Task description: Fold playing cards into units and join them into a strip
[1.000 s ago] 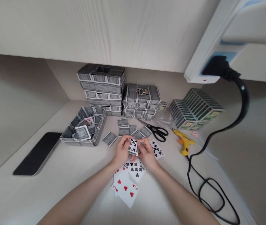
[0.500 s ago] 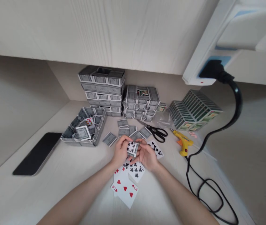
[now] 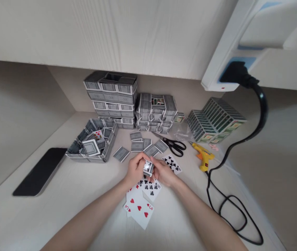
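Note:
A folded playing card with black club marks and patterned edges is held between my two hands above the table. My left hand grips its left side, fingers curled. On the right side, the thumb and fingers of my right hand are closed on the same card. Beneath them lie a three of hearts and an eight of clubs, face up. Another club card rests just beyond my right hand. Several folded cards lie pattern side up farther back.
A card-built tray holds loose cards at left, near a black phone. Stacked card boxes stand behind. Black-handled scissors, a yellow glue gun, its black cable and boxed card decks are on the right.
My right hand's fingers have closed in around the folded card, which now tilts and catches the light. The view has shifted slightly.

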{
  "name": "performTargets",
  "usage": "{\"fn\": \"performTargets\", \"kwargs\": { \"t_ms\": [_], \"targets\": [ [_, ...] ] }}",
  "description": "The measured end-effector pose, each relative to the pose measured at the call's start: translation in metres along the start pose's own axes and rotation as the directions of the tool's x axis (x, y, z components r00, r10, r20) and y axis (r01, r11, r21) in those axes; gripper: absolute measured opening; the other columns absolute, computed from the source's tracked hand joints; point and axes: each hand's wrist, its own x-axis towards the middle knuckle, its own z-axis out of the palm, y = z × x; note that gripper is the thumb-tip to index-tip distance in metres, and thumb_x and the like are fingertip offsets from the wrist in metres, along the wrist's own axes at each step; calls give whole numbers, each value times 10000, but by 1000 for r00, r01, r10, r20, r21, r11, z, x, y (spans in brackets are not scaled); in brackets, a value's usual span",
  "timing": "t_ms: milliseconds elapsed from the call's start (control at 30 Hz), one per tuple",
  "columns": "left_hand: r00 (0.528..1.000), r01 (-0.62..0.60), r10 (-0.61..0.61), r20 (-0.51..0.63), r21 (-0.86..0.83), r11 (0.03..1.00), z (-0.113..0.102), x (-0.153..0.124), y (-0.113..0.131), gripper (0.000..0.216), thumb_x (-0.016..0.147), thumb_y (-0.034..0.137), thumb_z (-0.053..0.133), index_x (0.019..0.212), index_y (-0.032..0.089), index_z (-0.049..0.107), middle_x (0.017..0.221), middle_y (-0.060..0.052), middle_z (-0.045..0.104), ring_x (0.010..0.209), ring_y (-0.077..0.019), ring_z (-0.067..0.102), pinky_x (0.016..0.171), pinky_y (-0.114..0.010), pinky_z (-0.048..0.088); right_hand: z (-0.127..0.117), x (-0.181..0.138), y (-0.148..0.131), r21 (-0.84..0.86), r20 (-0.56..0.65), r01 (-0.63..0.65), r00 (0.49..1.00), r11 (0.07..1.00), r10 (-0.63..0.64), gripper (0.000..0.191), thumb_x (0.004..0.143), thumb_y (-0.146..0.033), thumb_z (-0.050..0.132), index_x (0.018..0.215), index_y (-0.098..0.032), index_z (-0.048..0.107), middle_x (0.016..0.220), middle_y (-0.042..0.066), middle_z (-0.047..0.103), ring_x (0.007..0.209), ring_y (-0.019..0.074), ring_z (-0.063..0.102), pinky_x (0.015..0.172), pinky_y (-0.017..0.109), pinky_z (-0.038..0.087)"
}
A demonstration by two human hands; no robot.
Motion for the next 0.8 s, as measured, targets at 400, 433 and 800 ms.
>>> {"fn": "performTargets", "kwargs": {
  "t_ms": [400, 433, 800],
  "targets": [
    [996, -25, 24, 91, 11, 1000, -1, 0, 2, 170, 820, 316, 441, 951, 207, 434, 648, 33, 544, 465, -122, 559, 422, -236, 425, -6, 2, 4, -262, -98, 160, 977, 952, -191, 370, 792, -525, 483, 701, -168, 510, 427, -32, 548, 321, 121, 504, 305, 215, 352],
    [997, -61, 57, 50, 83, 995, -1, 1, 4, 224, 798, 309, 484, 992, 208, 439, 715, 21, 547, 533, -125, 572, 488, -251, 452, -6, 2, 4, -316, -115, 177, 968, 932, -222, 375, 796, -527, 475, 679, -172, 506, 409, -34, 541, 317, 123, 501, 310, 219, 359],
    [975, -224, 204, 92, 454, 862, -1, 6, 8, 159, 715, 171, 537, 872, 189, 518, 855, -16, 518, 794, -149, 541, 714, -283, 453, -4, 1, 1, -523, -138, 184, 945, 832, -295, 401, 818, -515, 431, 592, -188, 478, 386, -39, 539, 325, 126, 520, 343, 225, 399]
  ]
}}
